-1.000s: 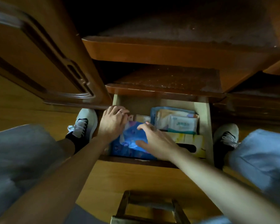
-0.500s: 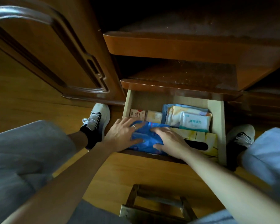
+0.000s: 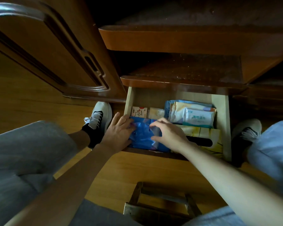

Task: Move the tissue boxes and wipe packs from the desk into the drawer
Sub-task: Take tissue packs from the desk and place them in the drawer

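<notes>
Inside drawer (image 3: 221,121), blue pack (image 3: 143,136) half-hidden, left hand (image 3: 118,133) flat; right hand (image 3: 167,136) fingers curled, grip unclear

glossy varnished wood cabinet door (image 3: 44,51) upper left; pale matt wood drawer (image 3: 220,121); shiny crinkled blue plastic pack (image 3: 142,137).

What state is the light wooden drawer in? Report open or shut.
Open. The light wooden drawer is pulled out below the dark desk shelf, its packs exposed; both the left hand and right hand reach inside onto the blue pack.
</notes>
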Demonstrator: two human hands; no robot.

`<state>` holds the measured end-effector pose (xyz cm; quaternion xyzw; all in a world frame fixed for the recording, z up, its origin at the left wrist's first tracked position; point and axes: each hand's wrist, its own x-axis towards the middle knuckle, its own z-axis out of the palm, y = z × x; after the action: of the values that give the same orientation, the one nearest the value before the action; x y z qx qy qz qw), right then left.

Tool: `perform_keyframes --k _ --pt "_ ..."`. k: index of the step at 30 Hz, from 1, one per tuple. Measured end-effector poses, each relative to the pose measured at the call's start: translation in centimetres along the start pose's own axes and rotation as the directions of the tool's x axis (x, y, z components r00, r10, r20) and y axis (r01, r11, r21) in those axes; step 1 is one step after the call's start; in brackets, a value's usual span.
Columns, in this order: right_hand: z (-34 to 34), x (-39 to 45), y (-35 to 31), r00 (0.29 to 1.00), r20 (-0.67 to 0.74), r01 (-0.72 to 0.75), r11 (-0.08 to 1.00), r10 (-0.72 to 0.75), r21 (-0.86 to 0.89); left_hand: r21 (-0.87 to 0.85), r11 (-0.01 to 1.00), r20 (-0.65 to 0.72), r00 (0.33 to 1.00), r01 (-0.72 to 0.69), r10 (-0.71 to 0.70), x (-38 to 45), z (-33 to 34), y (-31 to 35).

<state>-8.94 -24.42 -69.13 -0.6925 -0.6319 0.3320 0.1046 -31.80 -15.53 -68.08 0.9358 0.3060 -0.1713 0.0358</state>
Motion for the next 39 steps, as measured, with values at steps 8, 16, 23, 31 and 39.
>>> perform_keyframes --k 8,16,23,31,39 --pt "2.0 0.4 0.0 0.995 -0.011 -0.097 0.978 0.096 -0.183 0.166 0.985 0.074 0.997 -0.046 0.034 -0.1 -1.4 -0.3" --pt "2.3 0.8 0.7 0.980 0.186 -0.037 0.985 0.068 -0.167 0.317 0.947 0.183 0.983 -0.047 -0.012 1.7 -1.5 1.3" --pt "1.9 0.6 0.1 0.979 0.192 -0.016 0.972 0.063 -0.235 0.268 0.963 0.136 0.990 -0.003 -0.035 2.8 -1.0 1.2" --pt "3.1 0.1 -0.6 0.994 0.096 -0.021 0.947 0.054 -0.321 0.283 0.958 0.136 0.991 -0.052 0.014 3.3 -1.5 1.3" --pt "1.5 -0.3 -0.3 0.979 0.195 -0.067 0.996 0.055 0.055 -0.416 0.893 0.070 0.986 0.169 -0.154 9.3 -4.6 -0.2"
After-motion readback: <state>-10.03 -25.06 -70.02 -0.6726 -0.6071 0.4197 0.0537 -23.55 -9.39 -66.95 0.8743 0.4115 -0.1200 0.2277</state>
